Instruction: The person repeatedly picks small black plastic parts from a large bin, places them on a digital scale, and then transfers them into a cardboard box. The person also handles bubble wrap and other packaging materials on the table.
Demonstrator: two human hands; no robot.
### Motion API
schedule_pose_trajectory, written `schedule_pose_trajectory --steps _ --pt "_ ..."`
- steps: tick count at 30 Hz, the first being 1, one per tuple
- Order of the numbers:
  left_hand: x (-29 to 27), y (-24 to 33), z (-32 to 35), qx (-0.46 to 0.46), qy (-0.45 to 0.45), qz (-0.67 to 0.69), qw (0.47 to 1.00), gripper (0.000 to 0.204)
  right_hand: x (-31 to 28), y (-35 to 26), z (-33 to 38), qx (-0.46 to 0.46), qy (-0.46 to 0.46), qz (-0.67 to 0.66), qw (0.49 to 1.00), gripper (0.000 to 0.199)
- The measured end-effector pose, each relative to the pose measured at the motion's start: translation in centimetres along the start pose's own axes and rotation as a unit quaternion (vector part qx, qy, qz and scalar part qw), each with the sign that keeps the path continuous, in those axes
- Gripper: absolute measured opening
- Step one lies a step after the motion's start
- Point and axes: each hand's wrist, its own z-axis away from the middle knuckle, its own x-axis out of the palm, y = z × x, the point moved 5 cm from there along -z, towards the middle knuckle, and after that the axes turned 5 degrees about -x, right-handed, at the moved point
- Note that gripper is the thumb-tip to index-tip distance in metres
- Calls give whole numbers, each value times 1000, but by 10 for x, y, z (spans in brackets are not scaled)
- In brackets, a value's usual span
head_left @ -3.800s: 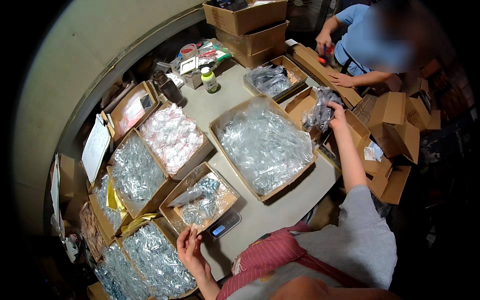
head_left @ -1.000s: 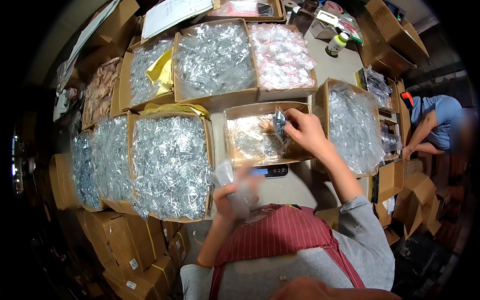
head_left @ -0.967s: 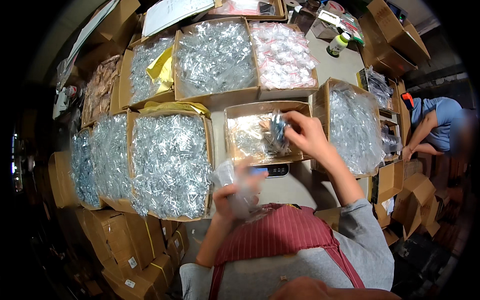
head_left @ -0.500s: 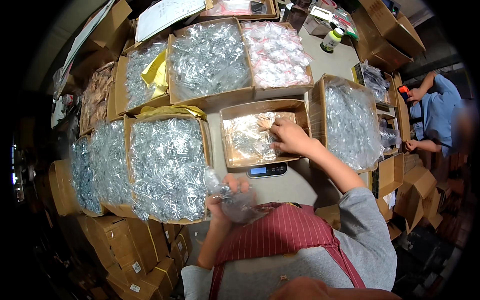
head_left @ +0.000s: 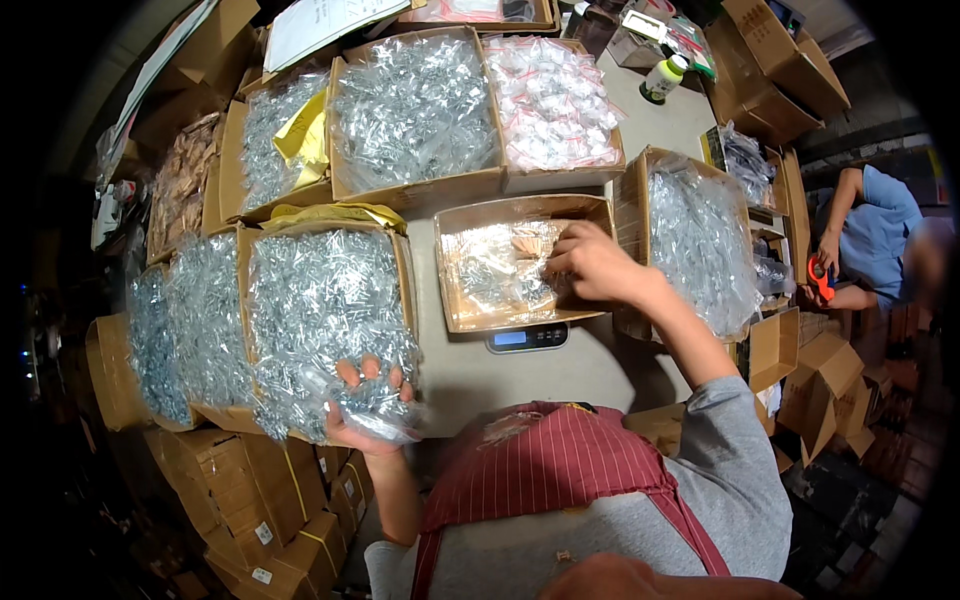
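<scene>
My left hand (head_left: 352,432) is closed round a clear plastic bag (head_left: 395,428), its fingertips showing above it. Inside the bag are small metal pieces. It is held at the near edge of a carton heaped with small silvery metal parts (head_left: 325,300). My right hand (head_left: 597,265) reaches into a shallow cardboard box (head_left: 475,322), fingers curled down; whatever they pinch is hidden. Small shiny pieces (head_left: 485,275) and a little heap of copper-coloured pieces (head_left: 528,245) lie in that box. A digital scale (head_left: 528,338) shows its display beneath the box's near side.
More cartons of bagged metal parts (head_left: 415,110) stand behind and to the left. A carton of small white bags (head_left: 550,110) is at the back, a carton of clear bags (head_left: 698,245) at the right. Beyond it a co-worker (head_left: 870,230) holds an orange tool (head_left: 822,280).
My left hand has carried the plastic bag left, from before the apron to the parts carton. My right hand has shifted slightly within the box. The co-worker's orange tool has moved lower.
</scene>
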Motion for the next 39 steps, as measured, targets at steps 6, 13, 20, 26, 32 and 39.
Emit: schedule_pose_trajectory --steps 6,13,20,26,32,39 --pt "-6 -4 -4 23 10 -42 999 37 25 -15 3 63 -71 64 993 43" --pt "-11 -7 -3 35 24 -39 998 39 7 -25 -5 42 -6 172 984 30" --pt "-8 -7 -7 34 42 -55 997 38 32 -29 -26 35 88 13 995 32" --pt "-9 -7 -8 38 13 -60 997 37 15 -27 -20 101 -42 156 982 35" --pt "-9 -9 -9 44 43 -65 996 36 10 -25 -31 56 118 124 984 36" --pt "-8 -9 -7 41 46 -75 995 37 20 -13 -38 141 30 239 960 30"
